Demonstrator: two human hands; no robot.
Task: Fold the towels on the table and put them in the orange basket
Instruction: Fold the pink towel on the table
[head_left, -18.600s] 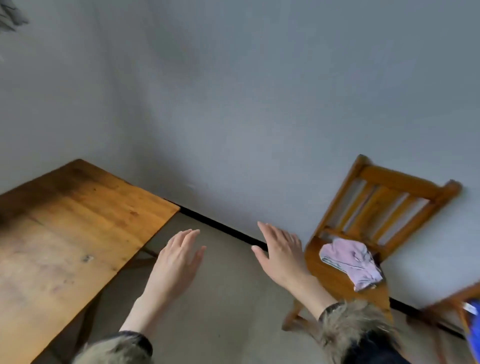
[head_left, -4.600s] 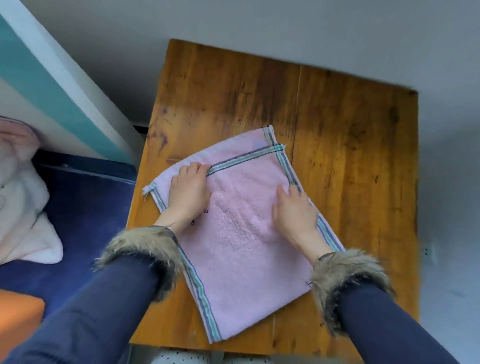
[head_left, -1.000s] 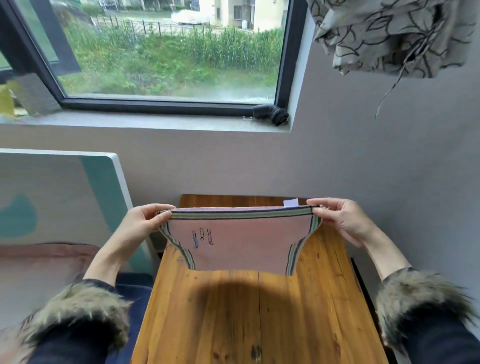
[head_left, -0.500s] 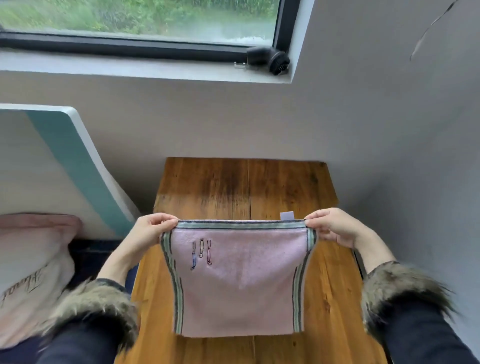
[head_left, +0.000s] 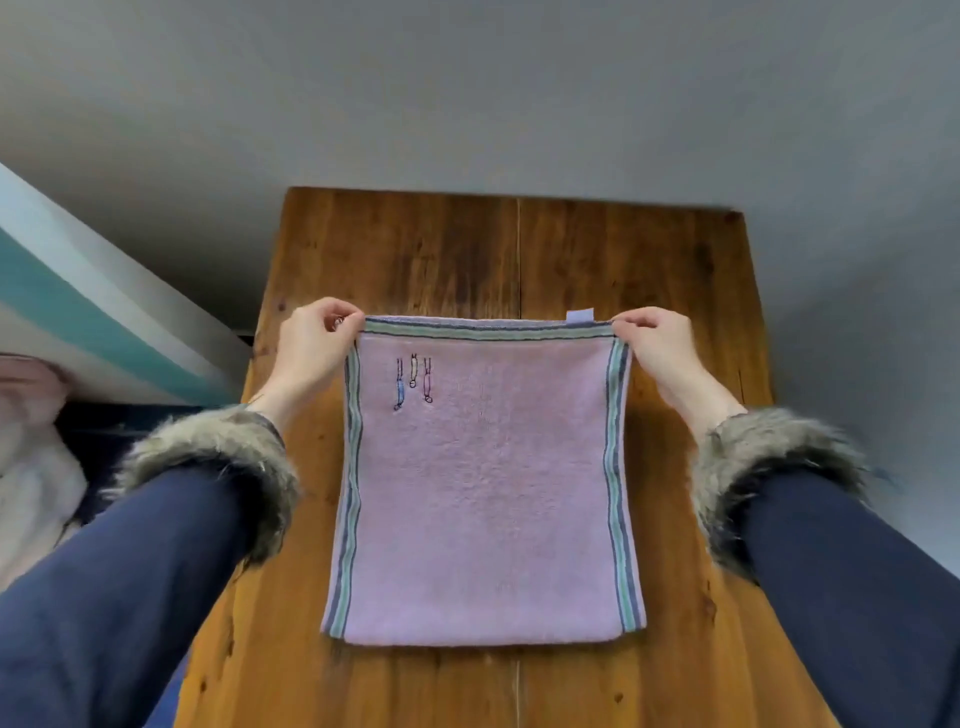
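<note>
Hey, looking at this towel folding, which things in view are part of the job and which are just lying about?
Part of the job:
pink towel
left hand and right hand, each pinching a far corner
wooden table

Just lying about:
white and teal board
pale bundle at far left

wall (head_left: 467, 93): plain grey, 12 o'clock, runs behind my workspace and down the 3 o'clock side
board (head_left: 78, 317): white with a teal stripe, leaning at 9 o'clock, touching the wall
pale fabric (head_left: 31, 457): pinkish-white, blurred, 8 o'clock, below the board
dark blue surface (head_left: 98, 436): under that fabric, 8 o'clock
</note>
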